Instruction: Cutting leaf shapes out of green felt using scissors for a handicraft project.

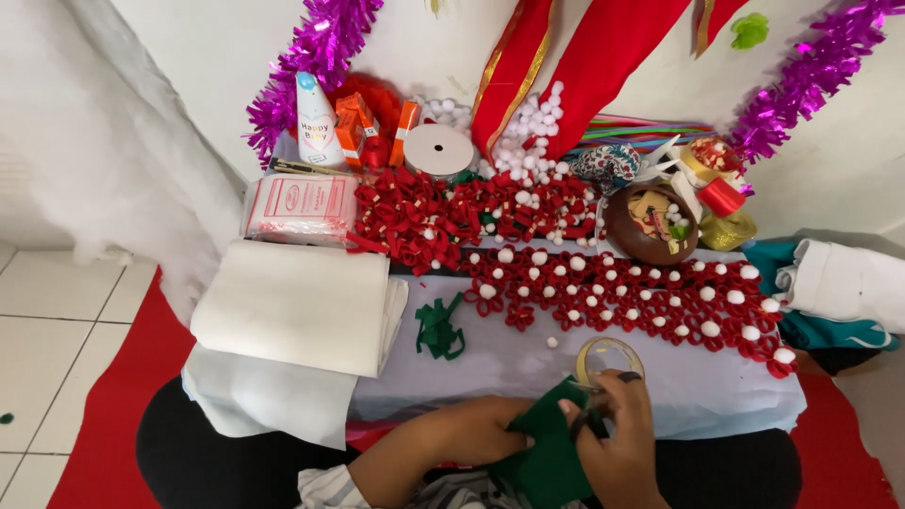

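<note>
My left hand (pixel 471 432) pinches one edge of a dark green felt piece (pixel 547 457) at the bottom centre. My right hand (pixel 617 438) holds the felt's other side and grips dark scissors (pixel 592 419), with fingers through the handles. A roll of clear tape (pixel 609 361) lies on the pale cloth just beyond my right hand. A small heap of green felt scraps (pixel 440 328) sits left of the tape.
Several red ribbon flowers with white pompoms (pixel 632 292) cover the low table, more piled behind (pixel 424 217). A stack of white fabric (pixel 297 306) lies left. A brown bowl (pixel 650 226), white ribbon spool (pixel 438 151), purple tinsel (pixel 316 57) and red cloth (pixel 566 66) stand at the back.
</note>
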